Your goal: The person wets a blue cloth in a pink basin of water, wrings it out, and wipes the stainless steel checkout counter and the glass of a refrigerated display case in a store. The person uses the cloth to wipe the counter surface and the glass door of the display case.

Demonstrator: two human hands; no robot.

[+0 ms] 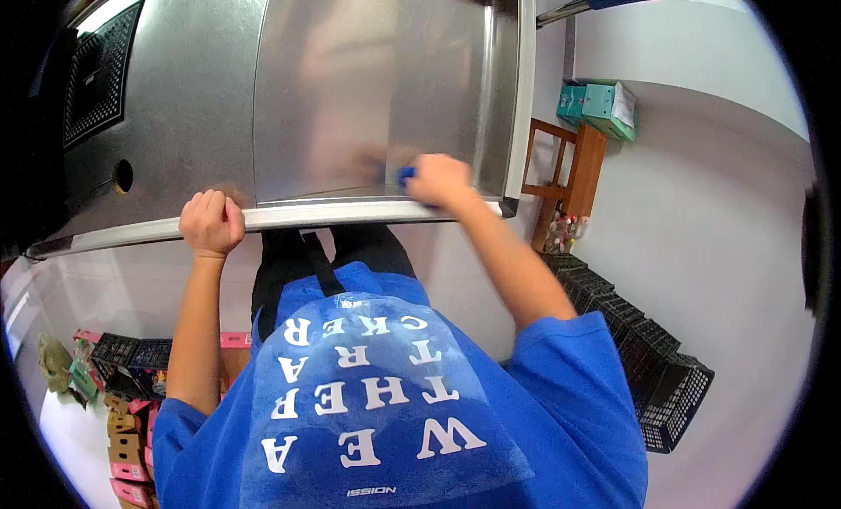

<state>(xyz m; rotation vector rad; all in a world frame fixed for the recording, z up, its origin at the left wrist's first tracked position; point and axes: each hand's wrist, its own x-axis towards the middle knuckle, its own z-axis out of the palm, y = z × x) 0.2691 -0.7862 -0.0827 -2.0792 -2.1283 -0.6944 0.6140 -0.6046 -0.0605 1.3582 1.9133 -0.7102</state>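
In the head view, a large metal work table (pixel 184 101) with a pale edge rail lies before me. My left hand (pixel 211 221) is closed like a fist at the front rail, left of the seam between two metal surfaces; whether it grips the rail cannot be told. My right hand (pixel 441 179) is shut on a small blue object (pixel 406 176) just inside the front rail, near the right corner. Motion blurs this hand, and most of the object is hidden by it, so its kind is unclear.
A black perforated plastic crate (pixel 105 75) is at the table's far left, near a round hole (pixel 123 176). Black crates (pixel 670 404) stand in a row along the right wall. Teal boxes (pixel 608 108) sit on a wooden frame (pixel 587 161). Cardboard boxes (pixel 126 446) are stacked at lower left.
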